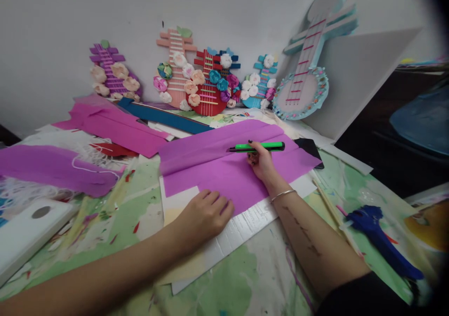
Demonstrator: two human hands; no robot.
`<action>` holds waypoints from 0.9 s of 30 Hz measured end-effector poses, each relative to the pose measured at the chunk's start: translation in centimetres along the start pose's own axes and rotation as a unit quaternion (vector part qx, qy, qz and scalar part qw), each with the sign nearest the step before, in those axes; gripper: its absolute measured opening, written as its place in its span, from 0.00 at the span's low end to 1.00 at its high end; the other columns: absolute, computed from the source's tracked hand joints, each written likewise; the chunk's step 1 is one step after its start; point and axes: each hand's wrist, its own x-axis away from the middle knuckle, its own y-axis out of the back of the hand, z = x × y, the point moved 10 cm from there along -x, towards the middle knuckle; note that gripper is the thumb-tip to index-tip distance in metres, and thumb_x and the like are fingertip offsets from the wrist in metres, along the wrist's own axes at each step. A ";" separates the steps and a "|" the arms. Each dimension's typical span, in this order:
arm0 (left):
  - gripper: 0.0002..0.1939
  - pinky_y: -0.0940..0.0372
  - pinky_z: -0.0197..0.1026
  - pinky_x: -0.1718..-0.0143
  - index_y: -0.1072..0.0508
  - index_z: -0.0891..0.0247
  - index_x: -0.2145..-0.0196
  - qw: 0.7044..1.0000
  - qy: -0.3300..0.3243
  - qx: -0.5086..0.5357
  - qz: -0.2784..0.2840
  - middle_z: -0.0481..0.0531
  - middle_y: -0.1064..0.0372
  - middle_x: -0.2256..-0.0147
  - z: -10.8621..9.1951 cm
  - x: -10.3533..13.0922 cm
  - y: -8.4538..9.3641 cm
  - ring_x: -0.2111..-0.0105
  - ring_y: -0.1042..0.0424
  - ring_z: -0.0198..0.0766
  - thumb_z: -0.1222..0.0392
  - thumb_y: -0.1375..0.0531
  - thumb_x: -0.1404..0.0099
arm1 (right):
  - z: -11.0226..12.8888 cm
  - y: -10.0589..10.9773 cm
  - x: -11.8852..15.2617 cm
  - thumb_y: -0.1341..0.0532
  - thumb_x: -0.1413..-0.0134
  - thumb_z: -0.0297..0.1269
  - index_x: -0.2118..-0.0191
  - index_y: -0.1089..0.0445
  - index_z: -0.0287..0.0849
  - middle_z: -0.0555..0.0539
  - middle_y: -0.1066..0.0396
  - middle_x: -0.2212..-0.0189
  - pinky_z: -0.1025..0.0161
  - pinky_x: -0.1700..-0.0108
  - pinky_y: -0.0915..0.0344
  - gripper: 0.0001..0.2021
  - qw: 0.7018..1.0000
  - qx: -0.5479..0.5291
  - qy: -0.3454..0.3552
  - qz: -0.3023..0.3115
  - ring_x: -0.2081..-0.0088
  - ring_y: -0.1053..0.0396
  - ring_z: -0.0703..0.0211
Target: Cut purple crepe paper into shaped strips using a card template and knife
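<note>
Fingers, left hand [205, 213]: spread and laid flat, palm down, on the near-left corner of the purple crepe sheet [231, 164]; they grip nothing and only pin the paper to the white card [245, 222] beneath.

Fingers, right hand [261, 161]: curled together and clamped round the green cutter [257, 146], about its middle, resting on the sheet just below the fold ridge.

Purple crepe sheet: centre of the bench [224, 278], long axis from about 8 o'clock to 2 o'clock, one lengthwise fold along the upper half.

Green cutter: lies nearly level, long axis 9 o'clock to 3 o'clock, dark tip pointing to 9 o'clock, butt end to 3 o'clock. Whether a blade is out cannot be told.

Hazards, as judged:
- Tip is aimed toward the side of the holding hand; a slip along the fold could carry it that way, though the hand sits nearer the person than the line.
- Crepe is thin and stretchy and is pinned at one corner only, so a dragging tool could bunch or tear it.
- Pressure over the fold ridge could send the line crooked.

Surroundings: a second purple sheet [52, 168] at 9 o'clock; paper guitars with flowers [206, 84] at 12 o'clock against the wall; blue glue gun [377, 236] at 4 o'clock, well apart.
</note>
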 end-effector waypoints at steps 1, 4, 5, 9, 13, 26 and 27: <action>0.12 0.32 0.46 0.68 0.28 0.73 0.60 1.000 -0.002 -0.007 -0.009 0.61 0.26 0.67 0.0 -0.1 0.2 0.66 0.26 0.46 0.75 0.50 0.35 | 0.0 0.0 0.0 0.32 0.65 0.37 0.79 0.41 0.44 0.59 0.48 0.88 0.68 0.85 0.60 0.15 1.000 0.000 0.001 0.001 0.85 0.55 0.71; 0.11 0.34 0.45 0.71 0.27 0.71 0.66 0.999 -0.018 -0.026 -0.028 0.57 0.28 0.72 -0.3 -0.6 0.5 0.71 0.28 0.43 0.76 0.49 0.36 | 0.2 -0.2 0.2 0.32 0.65 0.37 0.79 0.40 0.44 0.58 0.47 0.88 0.68 0.85 0.60 0.14 1.000 0.002 0.004 0.007 0.85 0.55 0.71; 0.11 0.34 0.44 0.72 0.27 0.70 0.68 0.999 -0.026 -0.032 -0.034 0.56 0.29 0.74 -0.4 -0.8 0.6 0.73 0.29 0.42 0.76 0.49 0.37 | 0.3 -0.3 0.3 0.32 0.66 0.37 0.79 0.40 0.44 0.58 0.46 0.88 0.68 0.85 0.60 0.14 1.000 0.003 0.005 0.009 0.85 0.55 0.71; 0.13 0.34 0.45 0.70 0.28 0.68 0.73 0.995 -0.049 -0.042 -0.070 0.55 0.30 0.76 -0.8 -1.1 1.3 0.74 0.30 0.41 0.77 0.49 0.37 | 0.5 -0.5 0.5 0.32 0.66 0.37 0.80 0.40 0.44 0.58 0.46 0.88 0.67 0.85 0.60 0.14 1.000 0.007 0.011 0.011 0.84 0.54 0.70; 0.13 0.32 0.45 0.67 0.27 0.69 0.71 0.993 -0.046 -0.036 -0.102 0.55 0.29 0.76 -0.5 -1.0 2.1 0.71 0.28 0.41 0.76 0.49 0.35 | 0.4 -0.5 0.5 0.32 0.65 0.37 0.80 0.39 0.43 0.58 0.47 0.88 0.68 0.85 0.60 0.13 1.000 0.006 0.011 0.008 0.85 0.54 0.70; 0.10 0.29 0.45 0.67 0.27 0.72 0.70 0.983 -0.046 -0.020 -0.174 0.55 0.28 0.76 -0.4 -0.6 3.6 0.71 0.25 0.41 0.76 0.47 0.35 | 0.6 -0.4 0.4 0.33 0.65 0.37 0.80 0.41 0.43 0.58 0.46 0.87 0.68 0.85 0.60 0.14 1.000 0.008 0.019 0.005 0.85 0.54 0.71; 0.11 0.28 0.45 0.67 0.27 0.72 0.69 0.984 -0.046 -0.022 -0.173 0.55 0.27 0.76 -0.4 -0.6 3.6 0.71 0.25 0.41 0.76 0.47 0.34 | 0.6 -0.4 0.4 0.33 0.65 0.37 0.80 0.41 0.43 0.58 0.46 0.87 0.68 0.85 0.60 0.14 1.000 0.008 0.019 0.005 0.85 0.54 0.71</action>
